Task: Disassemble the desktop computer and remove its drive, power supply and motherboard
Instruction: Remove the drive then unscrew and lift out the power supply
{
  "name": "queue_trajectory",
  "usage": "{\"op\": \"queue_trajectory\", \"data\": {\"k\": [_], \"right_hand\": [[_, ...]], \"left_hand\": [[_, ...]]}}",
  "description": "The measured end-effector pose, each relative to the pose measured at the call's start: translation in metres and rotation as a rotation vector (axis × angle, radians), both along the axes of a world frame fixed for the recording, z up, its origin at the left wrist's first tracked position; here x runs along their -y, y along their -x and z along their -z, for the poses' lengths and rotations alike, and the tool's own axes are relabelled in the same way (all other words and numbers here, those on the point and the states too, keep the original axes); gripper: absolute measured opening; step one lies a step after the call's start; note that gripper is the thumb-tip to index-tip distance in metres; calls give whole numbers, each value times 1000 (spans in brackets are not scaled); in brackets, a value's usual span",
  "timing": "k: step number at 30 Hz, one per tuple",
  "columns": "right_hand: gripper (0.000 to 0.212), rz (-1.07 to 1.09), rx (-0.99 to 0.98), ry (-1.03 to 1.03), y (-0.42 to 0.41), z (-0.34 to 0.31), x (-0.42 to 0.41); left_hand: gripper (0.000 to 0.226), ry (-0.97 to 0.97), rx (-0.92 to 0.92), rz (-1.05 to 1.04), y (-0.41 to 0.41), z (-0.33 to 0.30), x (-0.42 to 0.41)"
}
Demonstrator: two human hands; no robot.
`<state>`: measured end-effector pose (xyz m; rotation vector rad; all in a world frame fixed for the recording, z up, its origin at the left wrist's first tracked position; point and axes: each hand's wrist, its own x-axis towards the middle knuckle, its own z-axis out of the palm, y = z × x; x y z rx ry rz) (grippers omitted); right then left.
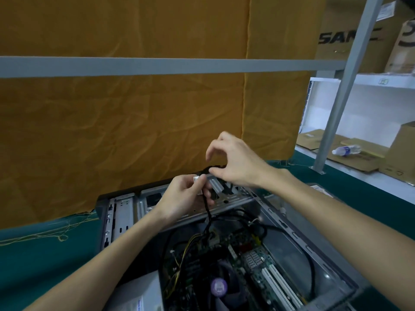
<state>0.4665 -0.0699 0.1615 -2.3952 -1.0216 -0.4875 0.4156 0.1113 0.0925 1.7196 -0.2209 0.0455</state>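
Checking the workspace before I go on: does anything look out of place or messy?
Loose yellow threads trail from the frayed hem of the orange cloth onto the green table. A plastic bottle lies on its side on the shelf.

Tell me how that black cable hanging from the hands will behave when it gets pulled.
The black cable droops in a loose curve below the left hand, so it is probably floppy. It looks thin, so likely light. Its lower end runs to the motherboard, so a pull may meet resistance there. The right hand pinches its upper part.

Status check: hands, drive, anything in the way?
Left hand grips small silver drive. Right hand pinches its black cable. Drive above open grey computer case, cable not yet detached.
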Motion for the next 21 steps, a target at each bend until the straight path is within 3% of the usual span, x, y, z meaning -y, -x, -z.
{"op": "queue_trajectory", "data": {"k": [3,5,7,10,15,21], "right_hand": [[17,-79,-90,-148,14,3,4],[21,-165,-375,9,25,12,11],[26,-172,-579,291,35,33,15],[24,-95,-526,448,41,63,13],[23,-52,-540,667,36,89,4],[28,19,-451,684,29,107,-14]], "left_hand": [[41,-126,47,-122,2,4,-5],[41,-275,93,-217,3,6,-9],[46,-515,186,-365,5,6,-12],[47,-873,250,-559,8,5,-19],[47,-807,61,-447,7,6,-37],[40,-763,13,-340,10,10,-44]]}}
